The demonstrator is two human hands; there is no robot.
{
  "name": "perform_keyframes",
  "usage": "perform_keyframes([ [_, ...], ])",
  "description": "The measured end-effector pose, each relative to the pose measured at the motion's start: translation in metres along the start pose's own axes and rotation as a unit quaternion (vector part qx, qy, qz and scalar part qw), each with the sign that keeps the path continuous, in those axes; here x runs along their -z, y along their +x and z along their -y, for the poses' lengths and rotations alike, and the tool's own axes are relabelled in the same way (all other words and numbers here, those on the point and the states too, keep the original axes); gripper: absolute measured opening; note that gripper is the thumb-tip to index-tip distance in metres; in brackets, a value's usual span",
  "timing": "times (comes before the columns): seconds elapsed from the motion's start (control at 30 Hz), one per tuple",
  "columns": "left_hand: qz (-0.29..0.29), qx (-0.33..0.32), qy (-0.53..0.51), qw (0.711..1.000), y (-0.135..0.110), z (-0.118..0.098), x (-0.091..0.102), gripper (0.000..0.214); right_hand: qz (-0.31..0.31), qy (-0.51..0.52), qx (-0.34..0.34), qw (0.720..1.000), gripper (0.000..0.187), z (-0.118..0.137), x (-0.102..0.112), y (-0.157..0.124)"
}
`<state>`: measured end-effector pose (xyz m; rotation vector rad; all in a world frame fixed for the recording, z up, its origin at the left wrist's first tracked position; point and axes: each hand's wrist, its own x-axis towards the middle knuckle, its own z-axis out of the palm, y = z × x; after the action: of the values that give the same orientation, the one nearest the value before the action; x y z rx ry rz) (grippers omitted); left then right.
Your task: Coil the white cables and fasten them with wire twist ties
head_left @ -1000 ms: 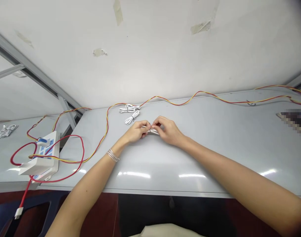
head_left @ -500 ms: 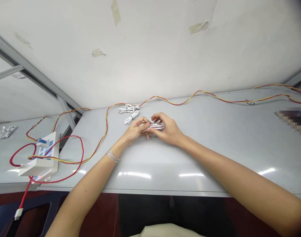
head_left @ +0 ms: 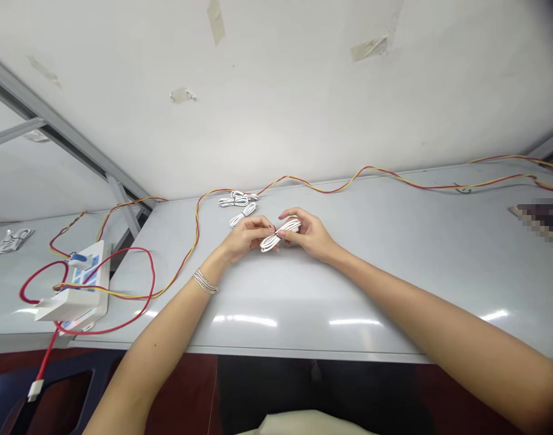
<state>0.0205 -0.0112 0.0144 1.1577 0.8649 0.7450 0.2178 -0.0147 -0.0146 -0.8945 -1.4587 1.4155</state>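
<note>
A coiled white cable (head_left: 271, 241) is held above the grey table (head_left: 330, 290), bound round its middle with a thin dark tie (head_left: 277, 233). My right hand (head_left: 310, 235) grips the coil from the right, thumb in front. My left hand (head_left: 249, 237) has its fingers closed at the tie on the coil's left side; whether they pinch the tie's end is too small to make out. Just beyond my left hand lie more tied white cable coils (head_left: 243, 214), and a further bundle (head_left: 235, 199) rests close behind them.
A white power strip (head_left: 88, 284) with a plugged-in adapter (head_left: 63, 305) and looped red cable (head_left: 153, 272) stands at the left. A twisted red and yellow wire (head_left: 330, 191) runs along the wall. Another white cable bundle (head_left: 12, 240) lies far left; a blurred object (head_left: 543, 220) far right.
The cable coil has turned in my hands, from lying nearly level to slanting, its left end now lower and more exposed. My left fingers have shifted to the tie.
</note>
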Motion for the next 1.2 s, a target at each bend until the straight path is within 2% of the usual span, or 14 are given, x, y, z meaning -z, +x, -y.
perform_keyframes([
  [0.13, 0.001, 0.009, -0.014, 1.000, 0.000, -0.002, 0.001, 0.030, -0.001, 0.008, 0.030, 1.000, 0.049, -0.001, 0.000, 0.001],
  [0.23, -0.031, -0.020, -0.030, 0.999, 0.000, -0.002, -0.003, 0.031, -0.032, -0.071, 0.092, 0.993, 0.036, -0.003, -0.001, 0.000],
  [0.3, -0.055, -0.033, -0.045, 0.997, 0.000, -0.002, -0.005, 0.032, -0.045, -0.136, 0.148, 0.979, 0.031, -0.002, -0.002, -0.002],
  [0.37, -0.074, -0.038, -0.056, 0.995, 0.001, -0.002, -0.006, 0.034, -0.034, -0.179, 0.200, 0.963, 0.029, -0.001, -0.002, -0.004],
  [0.43, -0.091, -0.049, -0.057, 0.993, 0.001, -0.002, -0.007, 0.035, -0.016, -0.198, 0.225, 0.954, 0.028, -0.001, -0.002, -0.005],
  [0.57, -0.114, -0.092, -0.024, 0.989, 0.004, 0.002, -0.007, 0.035, -0.004, -0.177, 0.170, 0.969, 0.032, -0.004, -0.003, -0.007],
  [0.73, -0.177, -0.167, 0.121, 0.962, 0.003, 0.008, -0.011, 0.028, 0.022, -0.040, 0.064, 0.997, 0.063, -0.004, -0.003, -0.006],
  [0.8, -0.203, -0.179, 0.184, 0.945, 0.003, 0.009, -0.012, 0.024, 0.030, 0.009, 0.047, 0.998, 0.075, -0.001, -0.003, -0.006],
  [0.87, -0.214, -0.178, 0.228, 0.933, 0.003, 0.010, -0.011, 0.021, 0.050, 0.033, 0.047, 0.997, 0.079, 0.002, -0.003, -0.006],
  [0.97, -0.203, -0.170, 0.243, 0.933, 0.003, 0.010, -0.007, 0.019, 0.070, 0.006, 0.062, 0.996, 0.067, 0.001, -0.004, -0.005],
  [1.2, -0.168, -0.215, 0.273, 0.923, 0.001, 0.008, -0.006, 0.013, 0.019, -0.064, 0.010, 0.998, 0.033, -0.005, -0.007, -0.005],
])
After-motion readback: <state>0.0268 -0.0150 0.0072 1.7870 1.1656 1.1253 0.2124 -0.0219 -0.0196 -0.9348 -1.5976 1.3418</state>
